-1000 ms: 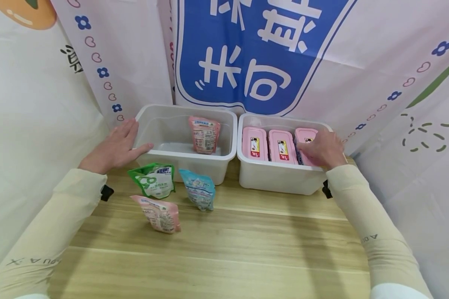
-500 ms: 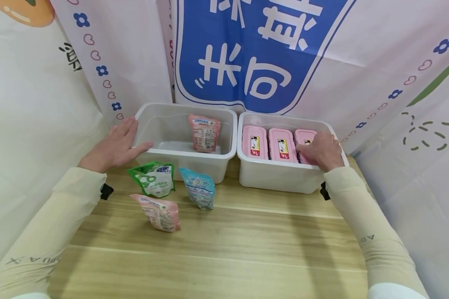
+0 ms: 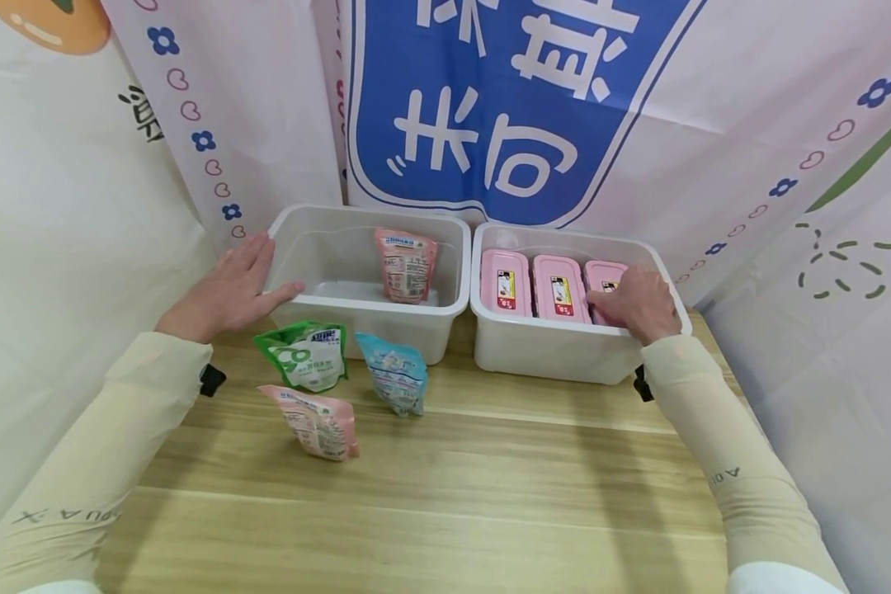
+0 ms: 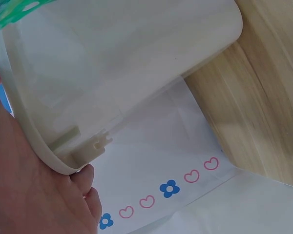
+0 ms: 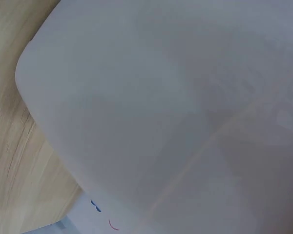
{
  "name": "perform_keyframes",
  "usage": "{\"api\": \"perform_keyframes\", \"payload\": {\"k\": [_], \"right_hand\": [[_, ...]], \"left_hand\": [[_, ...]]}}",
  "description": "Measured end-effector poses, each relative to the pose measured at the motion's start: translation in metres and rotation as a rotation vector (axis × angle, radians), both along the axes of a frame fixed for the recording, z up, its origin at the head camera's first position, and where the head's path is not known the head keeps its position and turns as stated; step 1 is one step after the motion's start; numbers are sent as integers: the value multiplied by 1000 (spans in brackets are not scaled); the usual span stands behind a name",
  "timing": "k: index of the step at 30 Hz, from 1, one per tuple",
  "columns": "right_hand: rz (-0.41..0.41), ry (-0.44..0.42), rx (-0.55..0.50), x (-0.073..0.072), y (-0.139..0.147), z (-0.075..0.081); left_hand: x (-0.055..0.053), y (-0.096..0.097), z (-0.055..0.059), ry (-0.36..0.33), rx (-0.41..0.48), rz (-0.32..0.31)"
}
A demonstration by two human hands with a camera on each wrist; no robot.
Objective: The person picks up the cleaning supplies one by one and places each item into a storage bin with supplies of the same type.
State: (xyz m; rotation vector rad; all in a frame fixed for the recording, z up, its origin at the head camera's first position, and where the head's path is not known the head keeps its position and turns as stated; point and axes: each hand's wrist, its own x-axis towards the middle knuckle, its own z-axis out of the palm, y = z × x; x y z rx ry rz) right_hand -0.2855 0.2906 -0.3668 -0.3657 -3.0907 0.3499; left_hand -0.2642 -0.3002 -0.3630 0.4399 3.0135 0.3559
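My left hand (image 3: 226,289) grips the front left corner of the left white bin (image 3: 364,312). In the left wrist view, fingers (image 4: 84,179) bend under the bin's rim. One pink pouch (image 3: 407,266) stands inside that bin. At the right bin (image 3: 545,351), my right hand (image 3: 642,301) reaches over the rim and holds the rightmost pink-lidded box (image 3: 601,274), thumb on its left side; its far fingers are hidden. Two more pink-lidded boxes, a left one (image 3: 506,289) and a middle one (image 3: 560,289), stand beside it. The right wrist view shows mainly the bin's outer wall (image 5: 136,97).
On the wooden table (image 3: 445,511), before the left bin, stand a green and white pouch (image 3: 312,359), a blue pouch (image 3: 395,375) and a pink pouch (image 3: 315,422). Printed cloth (image 3: 483,124) hangs behind the bins and along both sides.
The rightmost pink-lidded box has shifted slightly and sits more level with its neighbours, my right hand still on it. My left hand and the pouches have stayed put.
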Motion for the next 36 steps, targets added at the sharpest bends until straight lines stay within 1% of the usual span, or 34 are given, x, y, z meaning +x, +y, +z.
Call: {"api": "perform_keyframes", "payload": {"k": [9, 12, 17, 23, 28, 30, 34, 35, 36], "right_hand": [[31, 13, 3, -1, 0, 2], [26, 12, -3, -1, 1, 2], [3, -12, -31, 0, 0, 4], [3, -57, -44, 1, 1, 7], [23, -67, -48, 4, 3, 11], [34, -68, -85, 6, 4, 13], [75, -55, -131, 11, 9, 22], [86, -52, -136, 11, 10, 24], [99, -50, -120, 12, 11, 27]], "left_hand": [[1, 0, 2, -10, -8, 8], [2, 0, 3, -8, -10, 10], [3, 1, 4, -7, -5, 11], [4, 1, 3, -5, 3, 8], [5, 1, 2, -4, 0, 2], [5, 1, 2, -2, -6, -1], [4, 2, 2, 4, -16, -4], [4, 2, 2, 5, -17, -4], [4, 2, 2, 6, -17, -4]]}}
